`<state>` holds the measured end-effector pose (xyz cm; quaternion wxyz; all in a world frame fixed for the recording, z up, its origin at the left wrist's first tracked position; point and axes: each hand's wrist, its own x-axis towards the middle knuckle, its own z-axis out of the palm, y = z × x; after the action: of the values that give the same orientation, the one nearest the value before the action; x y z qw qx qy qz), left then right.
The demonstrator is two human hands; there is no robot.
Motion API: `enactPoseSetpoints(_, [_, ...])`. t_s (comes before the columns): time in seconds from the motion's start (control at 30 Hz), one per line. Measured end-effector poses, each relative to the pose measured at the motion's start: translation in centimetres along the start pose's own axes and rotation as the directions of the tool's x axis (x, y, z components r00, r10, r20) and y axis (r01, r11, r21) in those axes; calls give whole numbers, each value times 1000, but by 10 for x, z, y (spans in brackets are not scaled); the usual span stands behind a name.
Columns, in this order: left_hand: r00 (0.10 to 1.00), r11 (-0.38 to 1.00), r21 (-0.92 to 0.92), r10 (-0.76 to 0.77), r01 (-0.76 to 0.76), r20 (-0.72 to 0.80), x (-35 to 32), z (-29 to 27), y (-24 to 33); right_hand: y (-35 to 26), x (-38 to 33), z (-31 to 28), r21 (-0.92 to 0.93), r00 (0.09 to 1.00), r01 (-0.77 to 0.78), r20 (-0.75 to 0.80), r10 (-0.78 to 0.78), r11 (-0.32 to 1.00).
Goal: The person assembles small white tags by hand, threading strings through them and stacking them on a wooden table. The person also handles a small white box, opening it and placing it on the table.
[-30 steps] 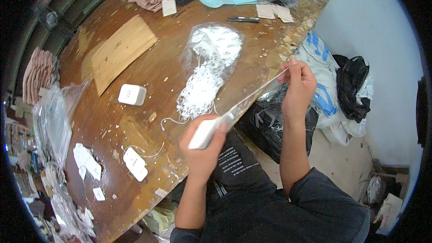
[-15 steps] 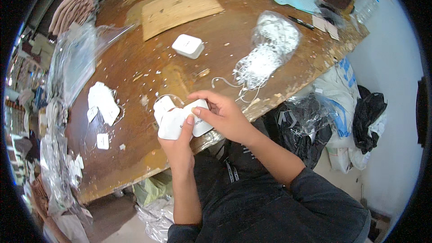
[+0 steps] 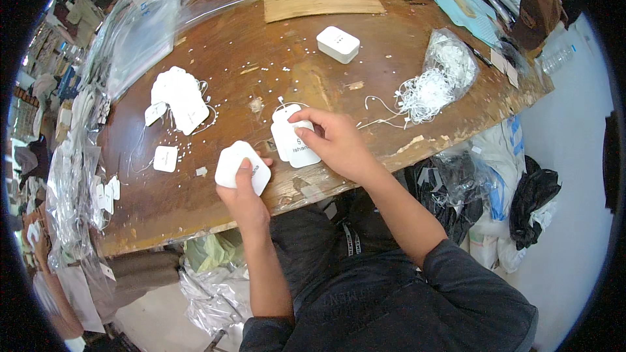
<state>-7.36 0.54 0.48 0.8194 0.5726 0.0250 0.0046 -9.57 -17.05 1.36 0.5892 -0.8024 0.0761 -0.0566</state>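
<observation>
Holding white tag stack [image 3: 242, 167] in our left hand [image 3: 244, 192], thumb clamped on top, near table edge [image 3: 195, 221]. Our right hand [image 3: 336, 143] pins second tag pile [image 3: 293, 140] flat on wood, fingers pressed down, not wrapped around it. Hands apart, piles side by side: pinned pile lies just right and slightly far of held stack, long axis running near-to-far. Right hand already on it; left nearer loose tags [image 3: 179, 98] far-left. String bundle [image 3: 427, 94] sits right, closer to our right hand.

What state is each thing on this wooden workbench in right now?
Left hand: gripping a stack of white card tags.
Right hand: fingertips pressing white tags flat on the table.
Clear plastic bag of white strings: open, strings spilling out.
White rectangular box: closed.
</observation>
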Motion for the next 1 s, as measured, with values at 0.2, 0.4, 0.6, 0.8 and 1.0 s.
enactPoseSetpoints(0.2, [996, 992, 124, -38, 28, 77, -2, -4, -4, 0, 9, 14, -318, 926, 304, -122, -357, 898])
enactPoseSetpoints(0.4, [999, 975, 219, 18, -24, 29, -1, -3, -4, -2, -4, 15, -455, 873, 301, -222, -434, 838])
enactPoseSetpoints(0.6, [998, 994, 85, 61, -62, 10, -3, -4, 2, 4, -30, -14, -631, 845, 333, -130, -519, 701])
enactPoseSetpoints(0.8, [999, 997, 73, 22, -25, 43, -4, -4, 4, 15, -45, -84, -835, 793, 151, -218, -570, 529])
enactPoseSetpoints(1.0, [993, 999, 40, -27, 23, 114, -4, 0, 4, 18, -59, -102, -887, 909, 127, -75, -411, 444])
